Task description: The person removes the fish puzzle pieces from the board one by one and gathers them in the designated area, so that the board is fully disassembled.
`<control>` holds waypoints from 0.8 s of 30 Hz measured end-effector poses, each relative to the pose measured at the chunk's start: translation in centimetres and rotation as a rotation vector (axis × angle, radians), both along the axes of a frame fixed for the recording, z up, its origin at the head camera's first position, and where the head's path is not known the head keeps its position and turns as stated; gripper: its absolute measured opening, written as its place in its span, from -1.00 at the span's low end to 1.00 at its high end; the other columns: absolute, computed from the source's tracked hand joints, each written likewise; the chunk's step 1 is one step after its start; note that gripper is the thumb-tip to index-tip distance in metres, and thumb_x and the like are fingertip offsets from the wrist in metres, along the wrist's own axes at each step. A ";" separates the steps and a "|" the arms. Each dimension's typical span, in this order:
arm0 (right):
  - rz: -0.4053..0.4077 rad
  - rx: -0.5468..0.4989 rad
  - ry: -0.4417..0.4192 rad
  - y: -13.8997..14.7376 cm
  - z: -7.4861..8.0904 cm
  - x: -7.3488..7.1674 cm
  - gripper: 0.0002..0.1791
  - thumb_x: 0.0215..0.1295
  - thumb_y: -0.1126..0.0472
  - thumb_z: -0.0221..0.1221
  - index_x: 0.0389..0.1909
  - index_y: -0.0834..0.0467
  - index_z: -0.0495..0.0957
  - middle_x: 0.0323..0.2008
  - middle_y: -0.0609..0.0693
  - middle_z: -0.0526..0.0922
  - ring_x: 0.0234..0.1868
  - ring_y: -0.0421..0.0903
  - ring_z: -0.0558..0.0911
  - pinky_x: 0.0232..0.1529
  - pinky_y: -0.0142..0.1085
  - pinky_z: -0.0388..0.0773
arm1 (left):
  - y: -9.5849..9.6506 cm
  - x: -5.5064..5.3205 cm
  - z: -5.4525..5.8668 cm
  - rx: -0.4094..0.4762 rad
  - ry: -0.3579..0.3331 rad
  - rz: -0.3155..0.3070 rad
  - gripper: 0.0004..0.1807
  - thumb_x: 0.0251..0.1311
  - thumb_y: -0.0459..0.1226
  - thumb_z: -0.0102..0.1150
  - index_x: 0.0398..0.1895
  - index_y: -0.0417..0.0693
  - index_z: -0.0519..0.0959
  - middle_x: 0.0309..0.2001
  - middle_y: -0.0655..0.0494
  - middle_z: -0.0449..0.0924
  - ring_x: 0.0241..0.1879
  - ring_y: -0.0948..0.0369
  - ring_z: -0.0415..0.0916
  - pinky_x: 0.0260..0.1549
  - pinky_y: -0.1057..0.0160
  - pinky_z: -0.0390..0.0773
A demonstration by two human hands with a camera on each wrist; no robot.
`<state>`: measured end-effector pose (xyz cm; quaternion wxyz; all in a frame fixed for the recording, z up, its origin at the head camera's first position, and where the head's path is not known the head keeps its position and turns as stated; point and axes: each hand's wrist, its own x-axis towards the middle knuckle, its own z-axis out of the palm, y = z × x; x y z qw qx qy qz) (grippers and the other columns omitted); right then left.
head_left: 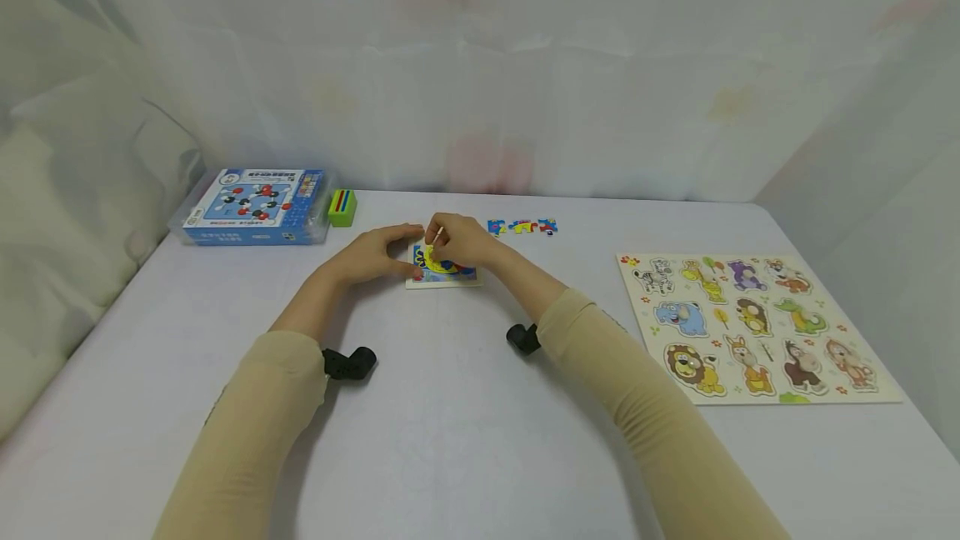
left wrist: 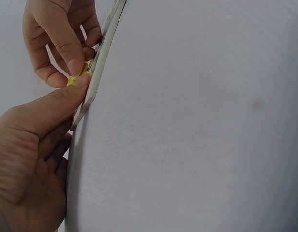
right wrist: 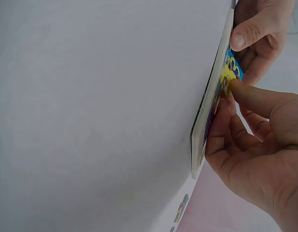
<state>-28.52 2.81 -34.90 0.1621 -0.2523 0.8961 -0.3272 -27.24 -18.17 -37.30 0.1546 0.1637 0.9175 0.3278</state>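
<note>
A small jigsaw board point(head_left: 465, 283) with a pale frame and a blue and yellow picture lies mid-table. My left hand point(head_left: 367, 255) holds its left end, thumb at the near edge and fingers toward the far side. Above the board, my right hand point(head_left: 462, 242) pinches a yellow puzzle piece point(right wrist: 228, 86) between thumb and fingers. The piece sits at the board's face, partly hidden by the fingertips. In the left wrist view, the left thumb point(left wrist: 67, 99) reaches close to the yellow piece point(left wrist: 71, 79). Several loose puzzle pieces point(head_left: 522, 227) lie just beyond the right hand.
A blue and white boxed molecule set point(head_left: 251, 207) stands at the back left, beside a green block point(head_left: 342, 208) with coloured stripes. On the right lies a large animal puzzle board point(head_left: 727, 332). A fabric curtain point(head_left: 480, 65) hangs behind the white table point(head_left: 442, 440).
</note>
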 end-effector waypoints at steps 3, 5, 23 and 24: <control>-0.007 -0.010 -0.003 0.1 0.0 0.0 -0.78 0.32 0.26 0.22 -0.06 0.17 0.50 -0.21 0.03 0.58 -0.21 -0.13 0.50 -0.19 -0.44 0.44 | 0.0 0.0 0.0 0.003 -0.002 0.001 -0.08 0.06 0.04 0.40 0.51 0.18 0.22 0.57 0.05 0.11 0.60 -0.01 -0.08 0.55 -0.20 -0.02; -0.013 -0.020 -0.015 0.1 0.0 -0.1 -0.78 0.31 0.26 0.23 -0.05 0.17 0.51 -0.19 0.04 0.58 -0.20 -0.12 0.50 -0.18 -0.44 0.45 | 0.0 0.0 0.0 0.005 -0.004 0.002 -0.08 0.07 0.04 0.40 0.51 0.18 0.22 0.57 0.06 0.12 0.61 -0.01 -0.08 0.55 -0.21 -0.03; -0.055 -0.180 -0.174 0.7 0.1 -0.9 -0.75 0.31 0.28 0.19 0.00 0.15 0.57 -0.24 0.02 0.57 -0.29 -0.13 0.55 -0.26 -0.44 0.57 | -0.1 -0.2 -0.3 0.004 -0.016 0.005 -0.07 0.05 0.12 0.40 0.50 0.23 0.22 0.58 0.02 0.08 0.60 -0.05 -0.10 0.53 -0.26 -0.04; -0.061 -0.190 -0.183 0.8 0.2 -0.9 -0.75 0.31 0.29 0.19 0.00 0.15 0.57 -0.23 0.02 0.58 -0.28 -0.13 0.56 -0.25 -0.44 0.58 | -0.1 -0.2 -0.3 0.003 -0.017 0.009 -0.06 0.04 0.12 0.40 0.51 0.22 0.21 0.58 0.02 0.07 0.60 -0.05 -0.10 0.53 -0.26 -0.03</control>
